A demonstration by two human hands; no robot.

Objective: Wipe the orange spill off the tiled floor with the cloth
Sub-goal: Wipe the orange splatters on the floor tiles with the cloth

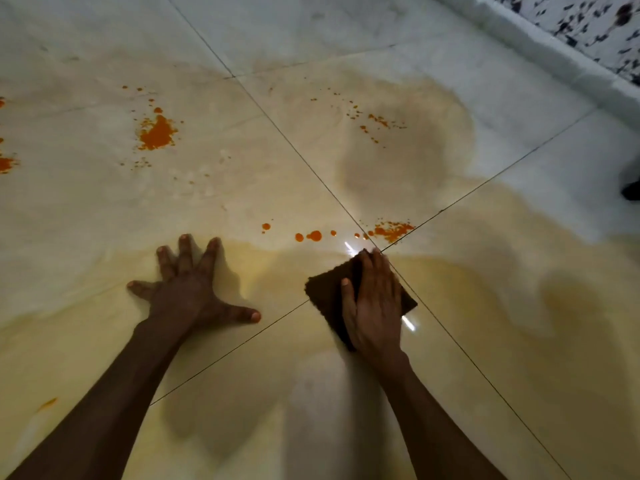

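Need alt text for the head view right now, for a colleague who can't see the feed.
The right hand presses a dark brown cloth flat on the pale tiled floor, beside orange drops; the left hand rests spread on the tile. A larger orange splatter lies farther ahead.

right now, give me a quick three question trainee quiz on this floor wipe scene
1. True or false: the right hand presses the dark brown square cloth flat on the glossy tiled floor.
2. Which hand is spread bare on the tile? A left hand B right hand
3. Fill in: the biggest bright orange splatter patch lies ahead of the ____ hand.

Key: 1 true; 2 A; 3 left
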